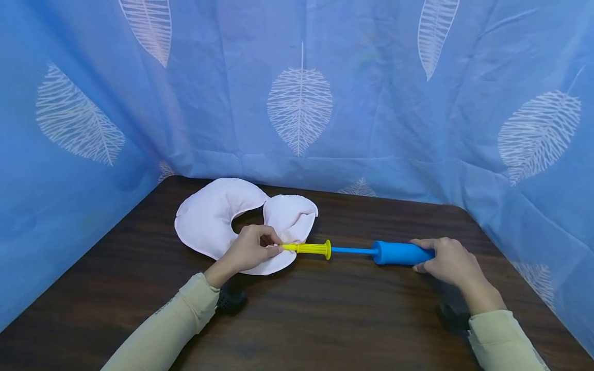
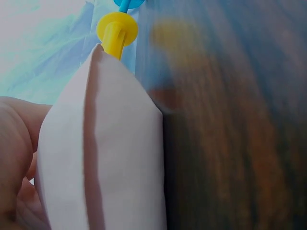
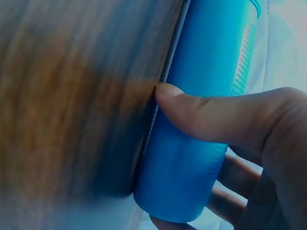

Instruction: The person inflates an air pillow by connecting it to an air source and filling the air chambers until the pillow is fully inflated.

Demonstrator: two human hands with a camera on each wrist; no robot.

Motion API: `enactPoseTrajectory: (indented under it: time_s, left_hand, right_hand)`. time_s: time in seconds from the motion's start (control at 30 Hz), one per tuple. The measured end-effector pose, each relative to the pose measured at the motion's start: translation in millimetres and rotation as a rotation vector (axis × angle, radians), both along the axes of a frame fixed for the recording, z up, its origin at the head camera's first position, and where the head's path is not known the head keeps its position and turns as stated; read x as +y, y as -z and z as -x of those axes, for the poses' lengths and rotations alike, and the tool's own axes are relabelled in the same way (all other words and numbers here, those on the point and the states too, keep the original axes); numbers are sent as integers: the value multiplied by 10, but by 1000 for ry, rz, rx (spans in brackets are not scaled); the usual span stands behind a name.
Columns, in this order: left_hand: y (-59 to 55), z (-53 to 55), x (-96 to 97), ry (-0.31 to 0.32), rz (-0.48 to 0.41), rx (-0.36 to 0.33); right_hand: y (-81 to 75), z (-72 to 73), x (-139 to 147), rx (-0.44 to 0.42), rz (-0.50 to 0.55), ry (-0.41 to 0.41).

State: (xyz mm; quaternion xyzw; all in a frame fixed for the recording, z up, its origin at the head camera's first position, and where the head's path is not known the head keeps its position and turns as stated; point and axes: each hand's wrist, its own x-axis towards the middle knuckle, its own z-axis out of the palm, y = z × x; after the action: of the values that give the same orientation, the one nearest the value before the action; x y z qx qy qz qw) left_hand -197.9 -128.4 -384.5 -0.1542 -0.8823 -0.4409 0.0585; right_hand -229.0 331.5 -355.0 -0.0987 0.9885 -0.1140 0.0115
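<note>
A white inflatable U-shaped neck pillow (image 1: 201, 219), partly filled out and creased on its right lobe, lies at the left. My left hand (image 1: 250, 250) pinches the tip of a hand pump's yellow nozzle piece (image 1: 313, 249) at the pillow's valve, which the fingers hide. In the left wrist view the pillow's seamed edge (image 2: 120, 143) covers most of that grip. A thin blue rod (image 1: 352, 251) joins the yellow piece to the pump's blue barrel (image 1: 394, 253), drawn well apart. My right hand (image 1: 452, 260) grips the barrel's far end, its thumb (image 3: 192, 112) across the side.
Everything rests on a dark wood-grain table (image 1: 325, 319). Blue curtain (image 1: 371, 113) with white leaf prints hangs behind the table and along both sides, close to its edges.
</note>
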Motion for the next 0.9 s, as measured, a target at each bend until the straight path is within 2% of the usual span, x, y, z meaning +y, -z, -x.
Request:
enactPoseTrajectory:
  time_s: [0.13, 0.23, 0.4, 0.6, 0.73, 0.9]
  left_hand:
    - [35, -4, 33, 35, -8, 8]
    - [33, -9, 48, 34, -7, 13]
    - [-14, -34, 32, -1, 6, 8]
    - [-27, -40, 33, 14, 15, 15]
    - [-29, -29, 21, 16, 15, 20]
    - [-23, -18, 5, 17, 12, 17]
  right_hand:
    - [24, -39, 6, 7, 13, -8]
    - [48, -70, -82, 34, 43, -32]
    - [60, -100, -407, 96, 65, -135]
    - [57, -184, -709, 129, 61, -232]
    - [52, -217, -820, 123, 70, -253]
    - [51, -208, -814, 98, 63, -235]
